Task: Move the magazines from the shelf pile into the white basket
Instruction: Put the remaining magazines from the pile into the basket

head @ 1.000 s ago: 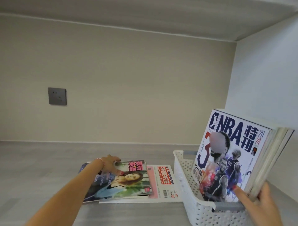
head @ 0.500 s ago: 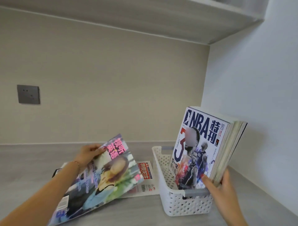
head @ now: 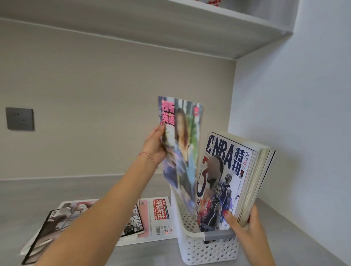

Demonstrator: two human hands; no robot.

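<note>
Left hand (head: 154, 144) grips an upright magazine (head: 181, 146), long axis vertical, over the white basket (head: 205, 250).

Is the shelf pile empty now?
No: magazines lie flat on the shelf, left of the white basket.

A dark grey wall socket (head: 20, 119) sits on the beige back wall (head: 114, 91) at the left. A white side wall (head: 303, 114) closes the right. An upper shelf board (head: 190, 24) spans overhead, with something red (head: 211, 1) at its top edge, too cropped to identify.
</note>
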